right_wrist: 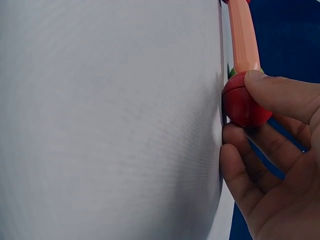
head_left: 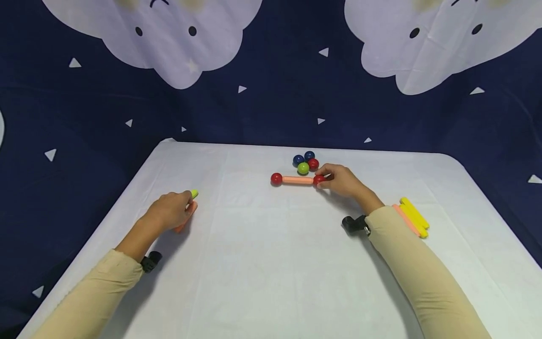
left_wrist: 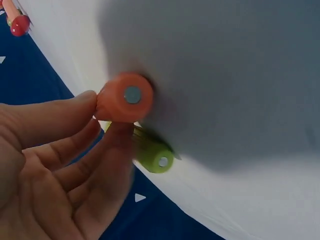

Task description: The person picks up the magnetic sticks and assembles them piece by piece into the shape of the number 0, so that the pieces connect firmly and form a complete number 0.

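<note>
My left hand [head_left: 175, 209] pinches an orange stick [left_wrist: 125, 97] between thumb and fingers at the table's left. A green stick [left_wrist: 155, 156] lies against the same fingers, its tip [head_left: 194, 193] poking out past them; whether it is gripped too is unclear. My right hand [head_left: 334, 181] pinches a red ball [right_wrist: 244, 104] stuck to the right end of another orange stick [head_left: 297, 180]. A second red ball [head_left: 276, 178] caps that stick's left end. This piece lies flat on the white table [head_left: 271, 263].
Just behind the stick sits a cluster of loose balls: two blue [head_left: 298, 160], one red [head_left: 314, 163], one green [head_left: 303, 168]. Yellow and orange sticks [head_left: 412, 216] lie beside my right forearm. A dark blue cloth with clouds hangs behind the table.
</note>
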A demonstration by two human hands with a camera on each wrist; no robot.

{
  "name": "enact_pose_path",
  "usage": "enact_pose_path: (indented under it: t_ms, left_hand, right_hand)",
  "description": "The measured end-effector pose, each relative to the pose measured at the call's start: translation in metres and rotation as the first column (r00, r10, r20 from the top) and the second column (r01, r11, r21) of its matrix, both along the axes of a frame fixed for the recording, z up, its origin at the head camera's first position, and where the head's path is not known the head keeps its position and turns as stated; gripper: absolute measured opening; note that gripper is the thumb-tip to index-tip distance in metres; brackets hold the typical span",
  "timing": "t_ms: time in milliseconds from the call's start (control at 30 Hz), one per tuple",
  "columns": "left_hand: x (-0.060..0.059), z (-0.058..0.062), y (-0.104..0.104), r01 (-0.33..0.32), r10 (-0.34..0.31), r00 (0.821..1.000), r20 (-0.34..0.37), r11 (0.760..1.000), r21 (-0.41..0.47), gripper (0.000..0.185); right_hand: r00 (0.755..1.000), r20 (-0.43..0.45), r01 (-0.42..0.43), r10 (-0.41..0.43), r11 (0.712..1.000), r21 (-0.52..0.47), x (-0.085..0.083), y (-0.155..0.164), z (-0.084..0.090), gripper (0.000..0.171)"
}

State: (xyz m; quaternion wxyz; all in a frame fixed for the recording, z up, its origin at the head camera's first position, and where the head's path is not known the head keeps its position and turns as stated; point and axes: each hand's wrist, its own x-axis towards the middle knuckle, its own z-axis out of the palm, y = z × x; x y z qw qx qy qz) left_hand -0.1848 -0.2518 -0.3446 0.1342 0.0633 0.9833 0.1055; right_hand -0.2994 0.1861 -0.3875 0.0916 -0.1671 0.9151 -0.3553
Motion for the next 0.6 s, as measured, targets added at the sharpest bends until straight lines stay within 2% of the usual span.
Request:
enact_pose_path:
  t_ms: [133, 300, 600]
  left_hand:
    - [0.002, -0.001, 0.002, -0.015, 0.013, 0.999, 0.040, 0.999, 0.041, 0.029]
    - [0.001, -0.003, 0.005, 0.026, -0.029, 0.999, 0.043, 0.997, 0.070, 0.039]
    - [-0.012, -0.008, 0.020, 0.068, -0.075, 0.997, 0.028, 0.981, 0.181, 0.041]
  right_hand:
    - [1.000, -0.002, -0.004, 0.004, 1.000, -0.001, -0.001, -0.001, 0.000, 0.030]
    - [1.000, -0.006, -0.014, 0.014, 1.000, -0.001, -0.001, 0.000, 0.000, 0.030]
    - [1.000, -0.013, -0.011, 0.012, 1.000, 0.004, -0.002, 0.002, -0.001, 0.031]
